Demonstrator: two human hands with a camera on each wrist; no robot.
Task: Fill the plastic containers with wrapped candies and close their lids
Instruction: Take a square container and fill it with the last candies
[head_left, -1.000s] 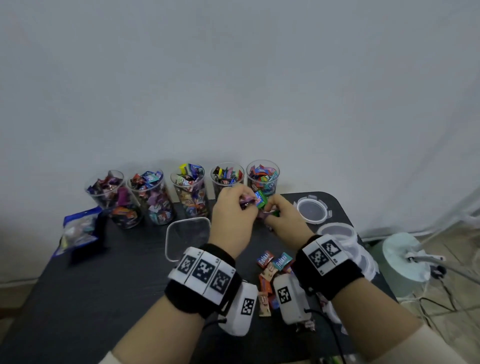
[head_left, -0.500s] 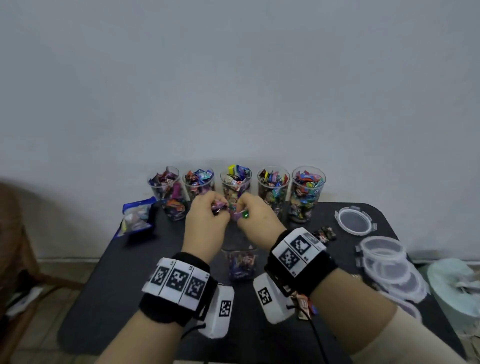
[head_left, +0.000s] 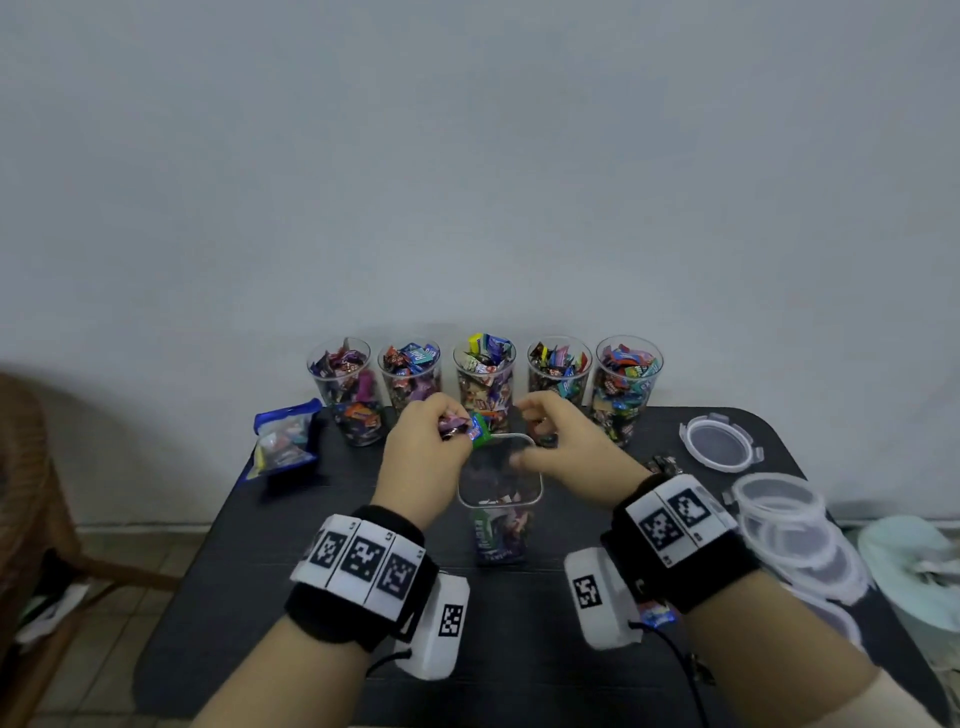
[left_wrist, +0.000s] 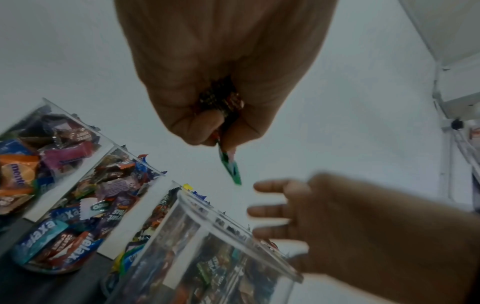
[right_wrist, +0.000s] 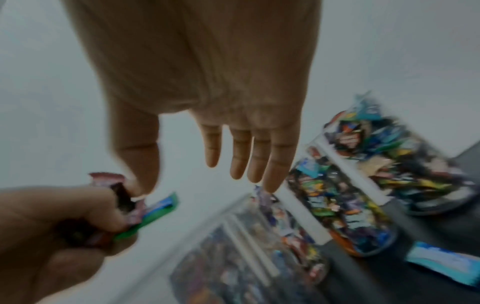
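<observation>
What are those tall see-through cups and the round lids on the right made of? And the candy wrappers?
The cups look like clear, glossy rigid plastic: candies show through the walls. The round lids seem translucent, cloudier plastic with small clip tabs. The wrappers in the left hand, such as the green one, look like thin shiny printed film, possibly foil-lined.

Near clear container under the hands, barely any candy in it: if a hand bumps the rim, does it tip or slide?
The near container is tall and narrow, so it is probably tippy. Only a few candies lie at the bottom, so it is likely light and slides easily. Its clear walls look thin; a squeeze may flex them.
</observation>
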